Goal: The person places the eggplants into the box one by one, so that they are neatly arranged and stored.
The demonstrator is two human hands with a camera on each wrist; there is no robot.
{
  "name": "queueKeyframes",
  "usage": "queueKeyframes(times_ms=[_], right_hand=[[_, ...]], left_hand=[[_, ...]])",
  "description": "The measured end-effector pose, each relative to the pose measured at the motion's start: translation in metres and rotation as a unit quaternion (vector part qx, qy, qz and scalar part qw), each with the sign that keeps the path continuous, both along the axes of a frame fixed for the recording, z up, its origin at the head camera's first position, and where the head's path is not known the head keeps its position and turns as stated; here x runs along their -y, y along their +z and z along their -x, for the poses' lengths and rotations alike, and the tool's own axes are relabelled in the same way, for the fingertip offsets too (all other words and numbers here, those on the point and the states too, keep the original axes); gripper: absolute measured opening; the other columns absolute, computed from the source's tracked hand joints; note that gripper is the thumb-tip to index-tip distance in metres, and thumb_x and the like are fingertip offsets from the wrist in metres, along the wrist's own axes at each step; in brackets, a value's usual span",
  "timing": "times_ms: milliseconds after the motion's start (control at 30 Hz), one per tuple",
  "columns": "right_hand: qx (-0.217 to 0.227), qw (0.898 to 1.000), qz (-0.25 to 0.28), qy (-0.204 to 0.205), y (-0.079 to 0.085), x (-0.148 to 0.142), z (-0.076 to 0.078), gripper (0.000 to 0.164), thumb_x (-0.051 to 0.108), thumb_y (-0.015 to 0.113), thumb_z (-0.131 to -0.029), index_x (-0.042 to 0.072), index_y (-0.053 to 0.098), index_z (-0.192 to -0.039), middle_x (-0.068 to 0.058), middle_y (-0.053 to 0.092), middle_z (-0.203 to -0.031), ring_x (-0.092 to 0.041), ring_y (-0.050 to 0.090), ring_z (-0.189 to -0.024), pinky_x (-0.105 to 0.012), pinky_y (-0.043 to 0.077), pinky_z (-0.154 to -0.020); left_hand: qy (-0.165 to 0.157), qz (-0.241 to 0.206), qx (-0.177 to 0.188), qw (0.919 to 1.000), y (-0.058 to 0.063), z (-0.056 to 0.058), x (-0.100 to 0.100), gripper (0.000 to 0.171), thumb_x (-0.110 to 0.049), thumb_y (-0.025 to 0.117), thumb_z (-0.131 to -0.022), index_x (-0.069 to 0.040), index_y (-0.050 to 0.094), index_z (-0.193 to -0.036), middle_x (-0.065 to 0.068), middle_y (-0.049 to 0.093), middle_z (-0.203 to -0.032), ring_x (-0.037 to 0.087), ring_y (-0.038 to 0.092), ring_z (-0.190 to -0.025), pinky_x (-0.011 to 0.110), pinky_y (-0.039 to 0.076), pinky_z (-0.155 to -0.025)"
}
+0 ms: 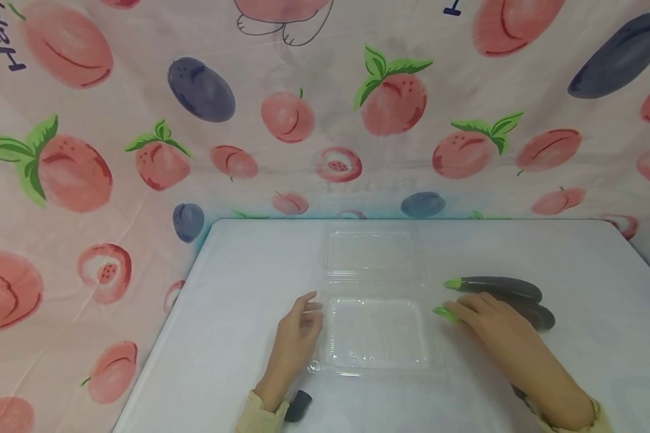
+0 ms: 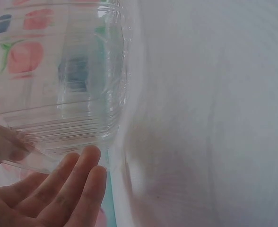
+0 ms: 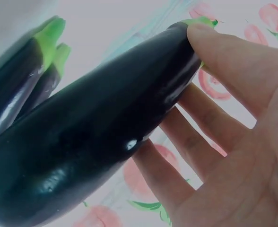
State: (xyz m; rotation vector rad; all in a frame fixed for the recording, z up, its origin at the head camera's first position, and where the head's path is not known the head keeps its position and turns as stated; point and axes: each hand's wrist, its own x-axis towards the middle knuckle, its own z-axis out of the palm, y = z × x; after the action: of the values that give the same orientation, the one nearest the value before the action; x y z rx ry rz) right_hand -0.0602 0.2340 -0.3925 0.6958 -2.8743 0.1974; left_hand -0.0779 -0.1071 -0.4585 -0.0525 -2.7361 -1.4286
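A clear plastic clamshell box [image 1: 379,337] lies unfolded on the white table, its lid [image 1: 374,249] on the far side. My left hand [image 1: 299,331] is at the box's left edge, its fingertips right at the rim. In the left wrist view the thumb shows through the clear plastic. To the right of the box, my right hand [image 1: 484,319] holds a dark eggplant [image 3: 91,118] near its green stem end, thumb on one side and fingers on the other. Beside it lie two more eggplants [image 3: 16,85], one [image 1: 501,287] plainly visible beyond the hand in the head view.
The white table [image 1: 238,258] stands against a hanging cloth [image 1: 314,72] printed with peaches and dark plums. The cloth also covers the left side. A small black device [image 1: 299,406] shows by the left wrist.
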Motion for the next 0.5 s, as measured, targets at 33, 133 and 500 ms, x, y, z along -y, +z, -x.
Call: queueKeyframes(times_ms=[33,133,500], right_hand=[[-0.003,1.0,-0.001,0.001,0.001,0.002,0.0,0.041,0.007,0.08,-0.08,0.016,0.07,-0.118,-0.005,0.065,-0.111,-0.029,0.061,-0.105,-0.049,0.056,-0.087],[-0.009,1.0,0.0,0.002,0.002,0.005,0.001,0.041,0.007,0.08,-0.079,0.016,0.07,-0.117,-0.004,0.065,-0.11,-0.027,0.061,-0.103,-0.048,0.056,-0.087],[-0.007,1.0,-0.005,0.01,0.007,0.017,0.004,0.041,0.005,0.079,-0.081,0.016,0.069,-0.12,-0.007,0.065,-0.113,-0.029,0.06,-0.107,-0.049,0.055,-0.091]], left_hand=[[0.002,-0.001,0.004,1.0,0.0,0.0,0.0,0.044,-0.019,0.06,-0.099,-0.013,0.051,-0.142,0.003,0.068,-0.122,0.021,0.068,-0.108,0.038,0.058,-0.093],[0.002,-0.002,0.008,1.0,0.0,0.0,0.0,0.044,-0.02,0.06,-0.099,-0.013,0.05,-0.142,0.003,0.068,-0.122,0.021,0.068,-0.109,0.038,0.058,-0.093],[-0.005,0.006,-0.013,0.9999,-0.001,0.002,0.0,0.042,-0.018,0.059,-0.1,-0.011,0.051,-0.14,0.006,0.069,-0.12,0.023,0.069,-0.107,0.036,0.058,-0.092]])
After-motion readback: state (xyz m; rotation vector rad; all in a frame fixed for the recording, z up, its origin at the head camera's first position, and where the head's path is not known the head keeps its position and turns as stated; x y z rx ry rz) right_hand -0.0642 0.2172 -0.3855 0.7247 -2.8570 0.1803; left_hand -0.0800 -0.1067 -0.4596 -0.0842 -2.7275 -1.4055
